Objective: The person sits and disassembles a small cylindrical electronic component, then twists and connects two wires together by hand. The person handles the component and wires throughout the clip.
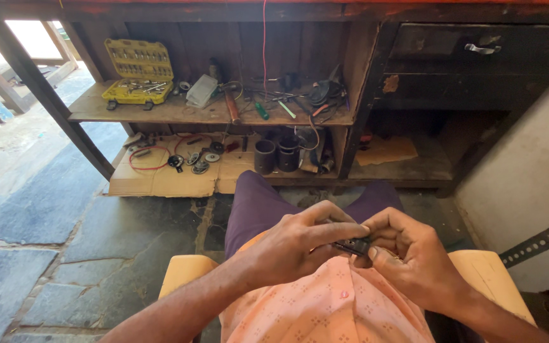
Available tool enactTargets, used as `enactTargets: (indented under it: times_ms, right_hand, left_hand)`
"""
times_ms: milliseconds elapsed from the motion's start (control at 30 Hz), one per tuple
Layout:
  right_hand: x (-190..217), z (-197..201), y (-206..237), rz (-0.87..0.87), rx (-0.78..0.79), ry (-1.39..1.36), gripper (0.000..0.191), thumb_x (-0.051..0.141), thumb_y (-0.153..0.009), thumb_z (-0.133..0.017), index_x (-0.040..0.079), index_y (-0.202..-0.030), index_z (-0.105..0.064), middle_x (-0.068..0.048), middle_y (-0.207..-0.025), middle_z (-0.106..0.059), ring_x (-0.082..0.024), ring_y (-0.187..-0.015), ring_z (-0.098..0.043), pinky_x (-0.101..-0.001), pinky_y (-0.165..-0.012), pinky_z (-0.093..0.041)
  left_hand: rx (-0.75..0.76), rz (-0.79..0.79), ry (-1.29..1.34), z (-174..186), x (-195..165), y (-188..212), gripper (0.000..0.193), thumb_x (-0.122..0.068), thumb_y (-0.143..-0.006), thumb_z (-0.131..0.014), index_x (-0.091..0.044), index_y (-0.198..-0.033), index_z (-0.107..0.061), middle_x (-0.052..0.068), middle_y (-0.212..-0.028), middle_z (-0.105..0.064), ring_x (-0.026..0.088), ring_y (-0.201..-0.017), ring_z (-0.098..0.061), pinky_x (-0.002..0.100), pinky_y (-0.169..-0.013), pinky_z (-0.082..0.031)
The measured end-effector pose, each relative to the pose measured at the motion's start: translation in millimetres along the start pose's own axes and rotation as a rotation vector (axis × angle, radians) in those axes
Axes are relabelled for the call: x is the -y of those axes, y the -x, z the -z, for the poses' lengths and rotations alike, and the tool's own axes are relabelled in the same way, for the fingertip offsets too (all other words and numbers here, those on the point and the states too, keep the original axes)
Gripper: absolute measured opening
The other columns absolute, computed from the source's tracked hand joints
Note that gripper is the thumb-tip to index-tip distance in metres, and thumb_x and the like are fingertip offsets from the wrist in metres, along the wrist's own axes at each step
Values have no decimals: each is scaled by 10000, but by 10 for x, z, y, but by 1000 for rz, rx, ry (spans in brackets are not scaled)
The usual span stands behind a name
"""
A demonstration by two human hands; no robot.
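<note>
Nearest the camera, over the lap of an orange patterned shirt [332, 311], both hands meet around a small black part [356, 246]. The left hand [293, 248] comes in from the left, its fingers [335, 230] curled over the part's top and left end. The right hand [408, 257] comes from the right, thumb and fingers [376, 223] pinching the part's right end. So both hands are clenched on the same part, which sits between them just above the shirt; what kind of part it is cannot be told.

Under the person is a yellow seat [182, 273], and purple trousers [255, 203] stretch forward over a stone floor [65, 254].

Farther off, flattened cardboard [166, 181] lies on the bottom shelf under the worktop [287, 9], bearing a red wire loop [147, 159], round discs [201, 162] and two dark cups [276, 155] side by side.

On the shelf [160, 111] above stands an open yellow socket case [138, 73] at the left, with a clear plastic bag [201, 90] beside it and loose hand tools [287, 101] to the right. At the far right is a dark drawer [484, 47] with a metal handle.
</note>
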State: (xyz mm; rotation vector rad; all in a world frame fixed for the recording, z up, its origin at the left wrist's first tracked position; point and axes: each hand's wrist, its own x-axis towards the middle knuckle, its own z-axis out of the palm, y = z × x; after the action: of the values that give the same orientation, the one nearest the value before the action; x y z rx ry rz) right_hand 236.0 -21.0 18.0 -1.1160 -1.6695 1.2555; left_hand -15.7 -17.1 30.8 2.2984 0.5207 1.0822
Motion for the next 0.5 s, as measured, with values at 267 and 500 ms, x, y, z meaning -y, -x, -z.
enactTargets:
  times_ms: [267, 500]
  right_hand:
    - [8, 4, -10, 74, 26, 11, 253, -117, -856, -587, -58, -1100, -611, -143, -1024, -737, -181, -947, -770, -322, -865, -659]
    - [-21, 23, -7, 55, -31, 40, 282, -171, -833, -505, -85, -1079, -612, -183, -979, -764, -232, -851, -787, -350, -783, -661]
  left_hand:
    - [-35, -55, -19, -49, 70, -10, 466, 38, -927, -674, -143, -1354, -649, 108, -1272, -634, 279, -1047, -759, 346, -923, -658]
    - [-86, -63, 70, -53, 75, 9, 466, 37, -908, -732, -134, -1338, -679, 90, -1228, -666, 259, -1121, -740, 349, -948, -628]
